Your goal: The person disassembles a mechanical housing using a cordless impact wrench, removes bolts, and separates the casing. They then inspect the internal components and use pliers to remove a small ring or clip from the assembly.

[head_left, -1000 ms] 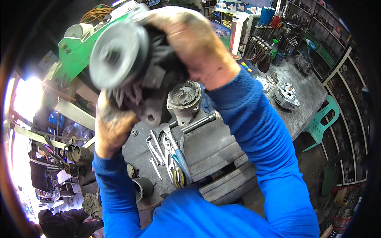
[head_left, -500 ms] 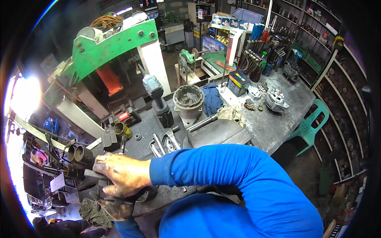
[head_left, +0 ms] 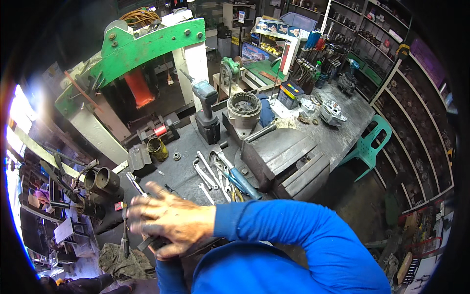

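Observation:
My right hand (head_left: 171, 223) is at the lower middle, fingers spread, over a dark metal object (head_left: 150, 242) that is mostly hidden. My left hand (head_left: 161, 252) is beneath it, largely covered, so its grip cannot be seen. Just beyond my hands on the dark bench lie wrenches (head_left: 205, 175), blue-handled pliers (head_left: 245, 183) and a small ring (head_left: 176, 156). Farther back, a cordless impact wrench (head_left: 206, 95) stands beside a grey open housing (head_left: 243, 122) and a steel bar (head_left: 259, 133).
A green-and-white press frame (head_left: 134, 56) rises at the back left. A grey rag (head_left: 125, 264) lies lower left. An alternator (head_left: 331, 114) sits on the right bench (head_left: 345, 142), beside a teal chair (head_left: 369, 149) and shelving (head_left: 411, 127). Metal cylinders (head_left: 107, 183) are at the left.
The pulleyed unit held high earlier came down to the lower left and is now mostly hidden. My right hand has since shifted slightly right, its fingers spreading.

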Demonstrator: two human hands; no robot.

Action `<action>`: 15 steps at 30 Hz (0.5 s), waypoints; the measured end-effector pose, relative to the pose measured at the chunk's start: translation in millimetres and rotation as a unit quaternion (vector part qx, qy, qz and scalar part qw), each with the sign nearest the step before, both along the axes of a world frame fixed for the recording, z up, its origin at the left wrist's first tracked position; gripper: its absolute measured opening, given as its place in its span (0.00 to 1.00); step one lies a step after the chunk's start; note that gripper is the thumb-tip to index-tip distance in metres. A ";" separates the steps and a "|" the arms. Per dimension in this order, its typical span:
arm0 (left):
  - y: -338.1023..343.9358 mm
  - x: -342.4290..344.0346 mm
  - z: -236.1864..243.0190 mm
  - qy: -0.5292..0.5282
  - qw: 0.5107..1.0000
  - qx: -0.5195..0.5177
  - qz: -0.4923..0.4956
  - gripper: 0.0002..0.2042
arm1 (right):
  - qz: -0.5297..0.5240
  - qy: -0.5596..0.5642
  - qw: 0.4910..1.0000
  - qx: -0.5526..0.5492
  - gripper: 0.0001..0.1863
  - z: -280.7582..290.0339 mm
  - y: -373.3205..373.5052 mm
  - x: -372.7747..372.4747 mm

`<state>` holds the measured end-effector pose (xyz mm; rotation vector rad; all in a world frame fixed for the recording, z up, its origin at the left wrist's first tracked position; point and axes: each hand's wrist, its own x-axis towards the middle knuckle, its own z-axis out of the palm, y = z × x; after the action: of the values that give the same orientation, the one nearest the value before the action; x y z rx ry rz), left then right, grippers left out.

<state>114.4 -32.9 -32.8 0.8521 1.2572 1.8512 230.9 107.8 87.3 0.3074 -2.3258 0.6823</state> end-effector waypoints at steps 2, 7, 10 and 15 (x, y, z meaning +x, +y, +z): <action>2.5 -6.0 4.0 0.024 0.999 0.026 0.002 0.30 | -0.140 -0.020 0.988 -0.063 0.43 -5.4 -3.5 15.6; -5.9 -38.6 -11.9 -0.292 0.941 0.164 -0.049 0.28 | -0.212 -0.126 0.879 -0.408 0.38 -43.6 -12.9 9.8; -8.2 -52.1 -32.2 -0.363 0.914 0.144 -0.107 0.27 | -0.192 -0.072 0.856 -0.474 0.29 -72.2 -5.6 -0.9; -10.1 -44.8 -47.2 -0.205 0.973 0.099 -0.027 0.30 | -0.186 -0.010 0.845 -0.500 0.18 -110.6 -6.7 6.9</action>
<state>69.6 -42.9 -80.1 0.5571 0.7956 2.0027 237.9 101.1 -23.3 -0.6118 -1.6539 1.5431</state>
